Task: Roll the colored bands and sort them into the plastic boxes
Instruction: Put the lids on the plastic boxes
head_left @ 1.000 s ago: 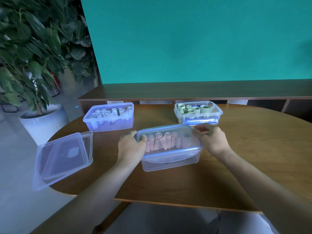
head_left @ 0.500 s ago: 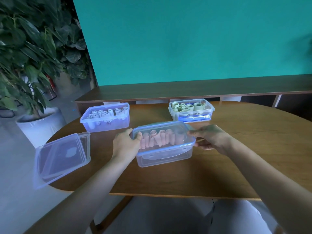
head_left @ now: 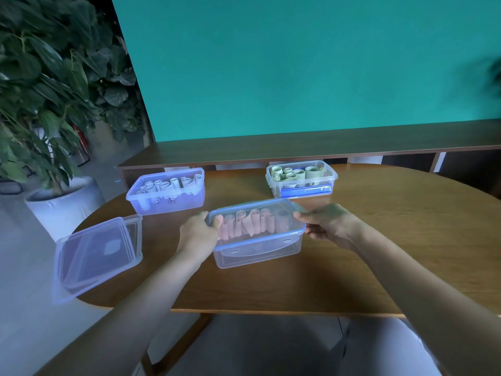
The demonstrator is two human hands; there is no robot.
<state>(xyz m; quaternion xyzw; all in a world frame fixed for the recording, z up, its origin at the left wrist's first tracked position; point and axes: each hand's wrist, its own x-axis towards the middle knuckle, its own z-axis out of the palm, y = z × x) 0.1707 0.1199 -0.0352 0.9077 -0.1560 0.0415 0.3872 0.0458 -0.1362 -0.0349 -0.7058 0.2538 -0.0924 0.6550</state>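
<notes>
R hand (head_left: 329,225) shifted to lidded box (head_left: 257,234) end; box long axis left-right.

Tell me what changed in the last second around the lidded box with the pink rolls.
The right hand slid off the lid top to the box's right end and grips the rim there. The left hand keeps holding the left end. The pink-roll box, the two open boxes and the loose lids stayed put.
</notes>
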